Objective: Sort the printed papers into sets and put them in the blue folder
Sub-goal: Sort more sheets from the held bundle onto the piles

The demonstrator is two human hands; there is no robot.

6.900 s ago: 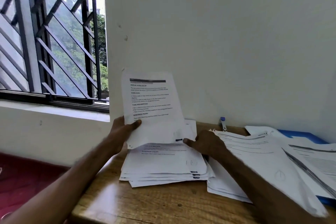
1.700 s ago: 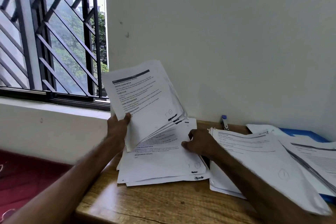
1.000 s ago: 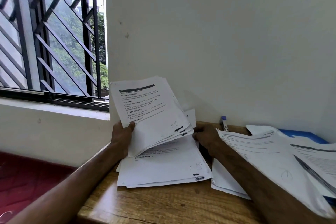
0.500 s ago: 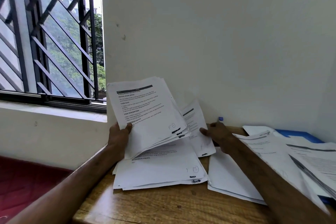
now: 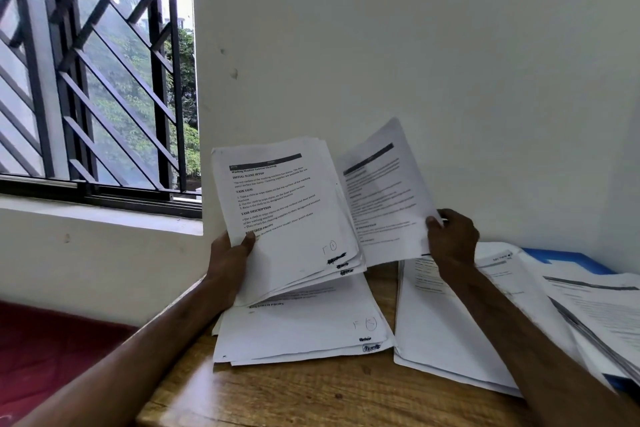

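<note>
Wooden desk [image 5: 311, 392] below, the left hand [image 5: 228, 260] clamps a fanned stack [image 5: 287, 218] upright, thumb on top; the right hand [image 5: 452, 239] pinches a single sheet [image 5: 381, 191] at its lower corner. The blue folder [image 5: 568, 258] lies far right beneath loose papers [image 5: 606, 305].

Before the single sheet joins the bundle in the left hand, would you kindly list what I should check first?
1. Left hand grips the bundle: ok.
2. Right hand pinches the single sheet at its edge: ok.
3. Sheet belongs to the bundle's set: cannot tell, its print is blurred.
4. Bundle edges squared: not ok, lower corners fan out.
5. Blue folder free to receive sets: not ok, papers lie over it.
</note>
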